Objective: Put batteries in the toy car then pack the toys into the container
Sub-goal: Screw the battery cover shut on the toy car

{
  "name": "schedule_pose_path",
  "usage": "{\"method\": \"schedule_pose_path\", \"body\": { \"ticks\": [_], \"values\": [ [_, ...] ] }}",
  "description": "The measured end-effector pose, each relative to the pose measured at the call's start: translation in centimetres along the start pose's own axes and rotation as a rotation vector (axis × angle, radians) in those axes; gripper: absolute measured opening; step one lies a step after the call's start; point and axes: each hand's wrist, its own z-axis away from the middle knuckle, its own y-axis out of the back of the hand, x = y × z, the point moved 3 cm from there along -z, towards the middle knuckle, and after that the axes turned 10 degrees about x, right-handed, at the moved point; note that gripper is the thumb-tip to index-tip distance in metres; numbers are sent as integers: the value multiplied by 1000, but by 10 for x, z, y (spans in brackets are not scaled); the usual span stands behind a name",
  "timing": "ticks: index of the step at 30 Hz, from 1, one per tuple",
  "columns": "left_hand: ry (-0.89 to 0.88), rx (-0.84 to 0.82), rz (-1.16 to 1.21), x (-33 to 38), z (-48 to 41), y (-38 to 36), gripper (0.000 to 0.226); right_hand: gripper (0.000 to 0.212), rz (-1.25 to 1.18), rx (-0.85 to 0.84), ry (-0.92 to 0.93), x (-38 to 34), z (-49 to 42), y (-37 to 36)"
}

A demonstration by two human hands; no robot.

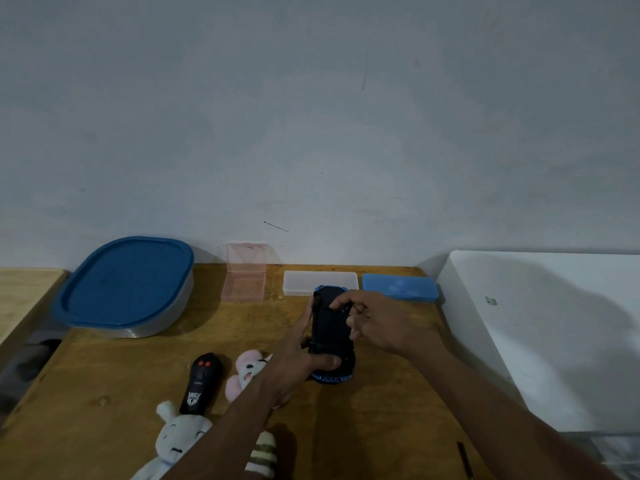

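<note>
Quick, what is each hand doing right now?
Left hand: grips the upturned toy car.
Right hand: fingers curled at the car's underside; cannot tell whether they pinch anything.

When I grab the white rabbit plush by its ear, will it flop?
Likely floppy: the white rabbit plush looks soft and stuffed, lying slumped. Probably light and not fragile; it shouldn't roll.

— What's behind everything?
— A plain grey-blue wall (311, 116), scuffed, with a short dark streak (277, 226) low down.
— Furniture?
— A brown wooden table (381, 427) stands against it. A paler wooden top (24, 292) sits to the left, with a dark gap (31, 355) between them (too dim to see what's down there). A white flat-topped unit (536, 323) stands just beside the table's right edge.
— Light?
— Dim, with soft shadows.
</note>
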Motion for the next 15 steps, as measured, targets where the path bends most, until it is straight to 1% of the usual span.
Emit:
{"method": "schedule_pose_path", "body": {
  "ticks": [2,7,11,15],
  "values": [
    [2,8,0,0,0,1,102,39,11,-7,5,-1,1,0],
    [31,18,-36,-2,-3,2,117,37,78,5,40,-7,4,0],
    [43,18,-49,-3,-4,2,119,32,152,69,83,-9,6,0],
    [36,7,-64,-1,-3,2,117,26,156,119,54,-5,5,0]
  ]
}}
